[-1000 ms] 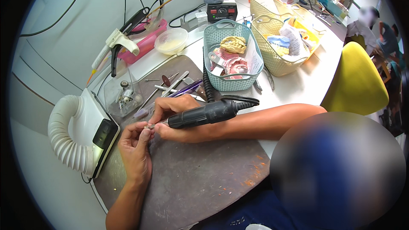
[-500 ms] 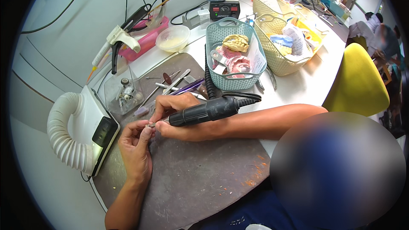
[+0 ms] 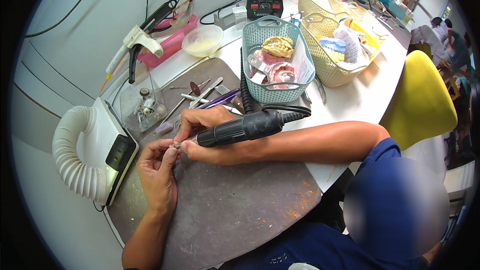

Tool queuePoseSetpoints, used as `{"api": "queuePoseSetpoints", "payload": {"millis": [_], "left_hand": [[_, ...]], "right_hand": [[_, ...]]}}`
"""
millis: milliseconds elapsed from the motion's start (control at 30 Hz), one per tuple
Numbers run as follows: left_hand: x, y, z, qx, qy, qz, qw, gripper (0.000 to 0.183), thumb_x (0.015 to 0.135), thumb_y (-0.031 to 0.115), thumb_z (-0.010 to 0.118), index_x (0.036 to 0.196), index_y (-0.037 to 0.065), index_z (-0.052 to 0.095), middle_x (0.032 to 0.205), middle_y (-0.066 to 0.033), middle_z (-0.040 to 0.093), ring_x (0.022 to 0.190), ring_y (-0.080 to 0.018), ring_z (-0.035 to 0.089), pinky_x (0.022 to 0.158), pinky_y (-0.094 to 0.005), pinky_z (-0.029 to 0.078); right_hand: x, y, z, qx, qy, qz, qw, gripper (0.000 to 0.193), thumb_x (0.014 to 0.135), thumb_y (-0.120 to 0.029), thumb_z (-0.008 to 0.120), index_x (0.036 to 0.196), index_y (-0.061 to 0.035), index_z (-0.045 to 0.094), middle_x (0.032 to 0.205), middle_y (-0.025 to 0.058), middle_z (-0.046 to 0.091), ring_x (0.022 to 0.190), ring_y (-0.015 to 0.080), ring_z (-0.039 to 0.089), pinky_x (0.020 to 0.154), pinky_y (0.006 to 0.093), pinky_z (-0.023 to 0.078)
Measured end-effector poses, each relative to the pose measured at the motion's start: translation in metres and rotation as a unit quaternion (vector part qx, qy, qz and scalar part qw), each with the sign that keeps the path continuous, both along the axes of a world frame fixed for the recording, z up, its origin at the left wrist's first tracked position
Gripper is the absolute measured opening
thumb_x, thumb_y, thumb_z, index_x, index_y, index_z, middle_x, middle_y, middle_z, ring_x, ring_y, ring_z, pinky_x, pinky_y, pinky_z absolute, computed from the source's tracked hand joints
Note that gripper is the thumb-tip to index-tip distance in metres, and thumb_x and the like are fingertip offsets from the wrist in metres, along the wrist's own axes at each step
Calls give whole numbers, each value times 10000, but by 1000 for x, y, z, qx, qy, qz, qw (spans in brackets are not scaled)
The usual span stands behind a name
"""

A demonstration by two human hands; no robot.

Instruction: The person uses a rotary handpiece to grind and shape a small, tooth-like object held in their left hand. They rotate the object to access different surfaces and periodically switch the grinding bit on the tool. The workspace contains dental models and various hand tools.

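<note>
My right hand (image 3: 215, 154) is wrapped round a black rotary handpiece (image 3: 242, 130), which lies slantwise across it with its tip pointing left. A cord leaves its thick rear end. Thumb and fingers of my left hand (image 3: 159, 177) pinch a small pale piece (image 3: 173, 146), too small to make out fully. The handpiece's tip meets or nearly meets that piece; fingers hide the exact contact. Both hands come together above the grey-brown work mat (image 3: 230, 195).
Beyond my hands lie a purple-handled tool (image 3: 222, 99) and several metal hand tools. A white suction unit with a ribbed hose (image 3: 67, 145) stands left, beside a clear box of small parts (image 3: 145, 110). A teal basket (image 3: 277, 92) holds dental models; cream baskets (image 3: 335, 77) stand right of it.
The view has shifted slightly, and more of my blue right sleeve shows. My hands keep nearly the same grip and place, with the handpiece still at the small piece.
</note>
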State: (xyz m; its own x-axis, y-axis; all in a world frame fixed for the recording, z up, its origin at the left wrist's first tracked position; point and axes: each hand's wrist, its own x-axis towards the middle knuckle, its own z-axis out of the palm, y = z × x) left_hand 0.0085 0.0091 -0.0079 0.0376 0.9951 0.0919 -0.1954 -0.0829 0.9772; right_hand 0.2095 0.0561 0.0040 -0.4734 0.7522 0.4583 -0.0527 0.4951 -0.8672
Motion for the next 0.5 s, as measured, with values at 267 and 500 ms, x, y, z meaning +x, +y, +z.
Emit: {"api": "queuePoseSetpoints", "payload": {"millis": [267,500], "left_hand": [[-3,-4,5,-5,-26,35,999,178,949,61,652,1107,-14,624,1000,-86,666,899,-121,627,838,-260,508],[-1,0,2,-10,-15,17,1000,177,953,67,646,1111,-12,641,1020,-89,677,933,-131,635,860,-275,517]], "right_hand": [[-4,-2,8,-3,-2,-15,1000,150,861,-121,654,879,20,608,779,88,641,715,115,600,639,290,478],[0,-3,5,-43,-17,-11,999,147,894,-79,615,976,27,555,1026,183,682,996,192,676,883,333,541]]}}
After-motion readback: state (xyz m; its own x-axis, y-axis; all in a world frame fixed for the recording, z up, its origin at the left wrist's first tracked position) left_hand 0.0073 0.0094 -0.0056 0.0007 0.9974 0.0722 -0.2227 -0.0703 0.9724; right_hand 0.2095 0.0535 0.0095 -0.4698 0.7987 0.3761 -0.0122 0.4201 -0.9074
